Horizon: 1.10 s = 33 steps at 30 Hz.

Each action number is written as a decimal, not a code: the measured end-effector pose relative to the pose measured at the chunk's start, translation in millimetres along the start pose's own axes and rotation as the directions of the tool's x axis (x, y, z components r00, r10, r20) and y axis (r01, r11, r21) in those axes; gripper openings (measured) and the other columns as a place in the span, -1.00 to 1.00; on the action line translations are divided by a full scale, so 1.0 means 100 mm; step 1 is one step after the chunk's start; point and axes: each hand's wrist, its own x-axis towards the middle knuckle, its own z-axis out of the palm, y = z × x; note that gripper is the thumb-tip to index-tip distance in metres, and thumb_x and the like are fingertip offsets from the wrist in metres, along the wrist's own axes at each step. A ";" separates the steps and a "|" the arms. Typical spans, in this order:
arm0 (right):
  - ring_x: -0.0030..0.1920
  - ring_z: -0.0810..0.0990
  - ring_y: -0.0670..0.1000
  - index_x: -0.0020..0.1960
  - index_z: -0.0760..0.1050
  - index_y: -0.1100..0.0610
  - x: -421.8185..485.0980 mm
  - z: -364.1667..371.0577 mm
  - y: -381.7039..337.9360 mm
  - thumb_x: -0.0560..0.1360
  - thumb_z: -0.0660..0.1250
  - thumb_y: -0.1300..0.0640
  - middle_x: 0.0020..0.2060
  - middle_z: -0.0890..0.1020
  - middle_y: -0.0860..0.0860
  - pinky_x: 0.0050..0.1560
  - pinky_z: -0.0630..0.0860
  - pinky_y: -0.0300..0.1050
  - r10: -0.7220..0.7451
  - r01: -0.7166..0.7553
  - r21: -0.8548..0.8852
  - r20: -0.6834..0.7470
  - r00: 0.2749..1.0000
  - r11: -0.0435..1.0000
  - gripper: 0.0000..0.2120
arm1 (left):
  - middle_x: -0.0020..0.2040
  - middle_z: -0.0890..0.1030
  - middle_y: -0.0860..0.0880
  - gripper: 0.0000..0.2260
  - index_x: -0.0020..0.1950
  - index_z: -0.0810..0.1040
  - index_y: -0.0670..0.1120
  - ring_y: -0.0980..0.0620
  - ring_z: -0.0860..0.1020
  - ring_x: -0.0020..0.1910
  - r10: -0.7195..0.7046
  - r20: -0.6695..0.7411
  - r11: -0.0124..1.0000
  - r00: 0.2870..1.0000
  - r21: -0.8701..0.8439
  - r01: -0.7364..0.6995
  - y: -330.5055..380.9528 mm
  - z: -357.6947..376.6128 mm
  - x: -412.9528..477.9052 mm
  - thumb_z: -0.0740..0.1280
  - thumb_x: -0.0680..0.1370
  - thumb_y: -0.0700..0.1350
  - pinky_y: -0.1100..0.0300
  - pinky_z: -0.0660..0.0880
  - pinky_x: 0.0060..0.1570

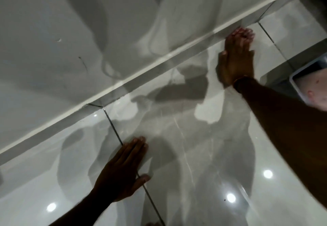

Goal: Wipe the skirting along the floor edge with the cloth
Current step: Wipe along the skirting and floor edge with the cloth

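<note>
Down low, my left hand (122,169) lies flat on the shiny floor (194,155), fingers straight, holding nothing. My right hand (236,58) reaches to the skirting (113,93), fingertips bent at its bottom edge. I cannot see the cloth, so I cannot tell if they grip it. Bare floor stretches between my hands.

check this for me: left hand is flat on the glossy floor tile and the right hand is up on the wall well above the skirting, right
Not quite. In the head view the right hand is down at the floor edge, its fingertips at the skirting, not up on the wall. The left hand does lie flat on the glossy floor tile.
</note>
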 end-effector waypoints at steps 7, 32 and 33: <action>0.72 0.06 0.22 0.71 0.10 0.01 -0.87 0.35 -0.57 0.72 -0.06 -0.12 0.72 0.14 0.06 0.67 0.07 0.26 -0.443 0.442 0.026 0.059 0.895 0.896 -0.41 | 0.72 0.18 -0.13 -0.22 0.68 0.22 -0.17 -0.14 0.16 0.70 -0.001 -0.063 0.998 0.998 -0.067 -0.003 0.03 -0.03 0.01 0.24 0.63 0.32 -0.09 0.13 0.64; 0.70 0.14 0.22 0.69 0.18 0.10 -1.89 0.86 -2.02 0.60 0.13 0.02 0.68 0.25 0.10 0.68 0.09 0.23 -0.679 0.670 0.112 0.069 0.731 0.734 -0.34 | 0.69 0.18 -0.27 -0.03 0.67 0.18 -0.28 -0.24 0.15 0.69 -0.275 -0.087 0.961 0.957 -0.051 0.272 0.07 -0.01 -0.01 0.27 0.54 0.42 -0.14 0.14 0.65; 0.68 0.20 0.22 0.67 0.23 0.09 -1.92 0.88 -2.07 0.60 0.13 0.02 0.66 0.30 0.07 0.69 0.09 0.22 -0.721 0.713 0.106 0.092 0.687 0.693 -0.36 | 0.69 0.17 -0.28 -0.03 0.67 0.17 -0.30 -0.25 0.12 0.70 -0.319 -0.103 0.947 0.942 -0.064 0.313 0.07 -0.01 -0.02 0.26 0.55 0.41 -0.15 0.13 0.65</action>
